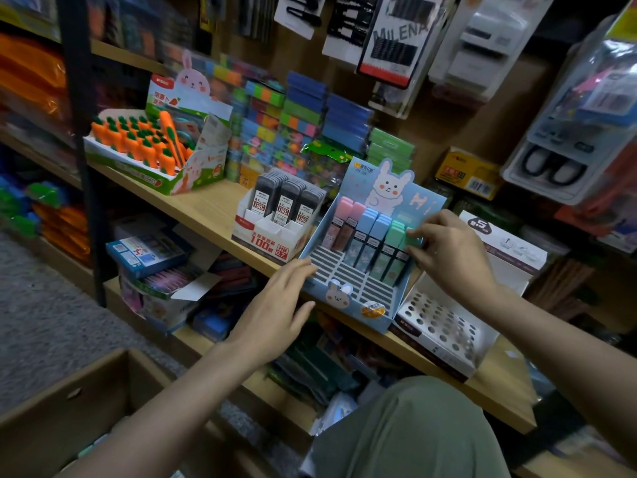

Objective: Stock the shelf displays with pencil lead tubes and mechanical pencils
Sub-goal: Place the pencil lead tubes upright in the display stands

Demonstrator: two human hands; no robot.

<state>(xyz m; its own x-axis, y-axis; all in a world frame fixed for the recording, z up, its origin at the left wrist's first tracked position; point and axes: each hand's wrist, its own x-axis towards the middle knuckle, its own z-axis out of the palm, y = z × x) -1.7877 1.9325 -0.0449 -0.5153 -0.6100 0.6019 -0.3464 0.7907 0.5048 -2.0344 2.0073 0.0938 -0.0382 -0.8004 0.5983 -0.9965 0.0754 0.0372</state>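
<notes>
Lead tube [410,236] near display's [348,301] right edge

We read "0.7" on the black lead tubes [289,201], "100" and "HB 0.7" on their white box [262,236], "Hi" on the blue display [422,201], and "MILENA" on a hairpin card [400,39].

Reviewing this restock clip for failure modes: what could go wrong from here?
1. The blue bunny display box overhangs the shelf edge; only the left hand steadies it, so it may tip off.
2. The right hand pinches a green lead tube beside packed tubes; pushing could knock over neighbours.
3. The front slots are empty, so standing tubes could fall forward.
</notes>
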